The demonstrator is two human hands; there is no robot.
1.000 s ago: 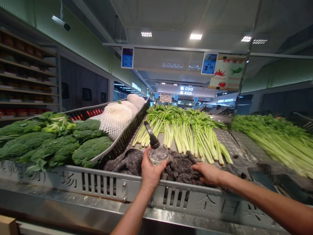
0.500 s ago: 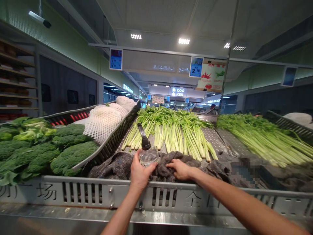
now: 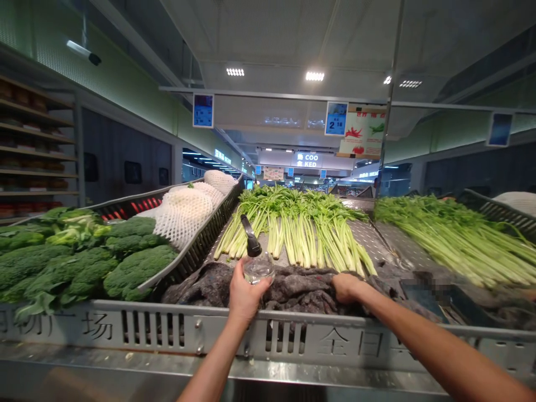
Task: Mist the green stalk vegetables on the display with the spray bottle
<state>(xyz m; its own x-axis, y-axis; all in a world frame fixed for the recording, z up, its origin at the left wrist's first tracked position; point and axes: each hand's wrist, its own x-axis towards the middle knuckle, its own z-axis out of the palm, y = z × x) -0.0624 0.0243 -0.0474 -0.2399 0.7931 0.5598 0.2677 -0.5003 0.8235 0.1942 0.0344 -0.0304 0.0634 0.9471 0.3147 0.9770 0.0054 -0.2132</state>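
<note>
My left hand [image 3: 246,293] is wrapped round a clear, round container [image 3: 258,269] with a long black top that points up and away from me. What kind of container it is, I cannot make out. Farther right, my right hand [image 3: 348,287] is closed on a dark grey cloth [image 3: 299,287], its fingertips partly hidden. The cloth lies bunched along the front of the display, just behind the grey slotted rail [image 3: 226,329]. Celery [image 3: 301,234] lies in a wide row behind the cloth, stalk ends towards me.
Broccoli [image 3: 84,273] fills the left side, beside produce in white foam nets [image 3: 184,212]. A black slotted divider [image 3: 196,245] separates them from the celery. On the right, a mirror panel [image 3: 452,223] reflects the display. Price signs [image 3: 336,118] hang from a rail above.
My right hand has moved right along the cloth, which now lies more stretched out between my hands. My left hand still holds the clear container. The view has shifted slightly.
</note>
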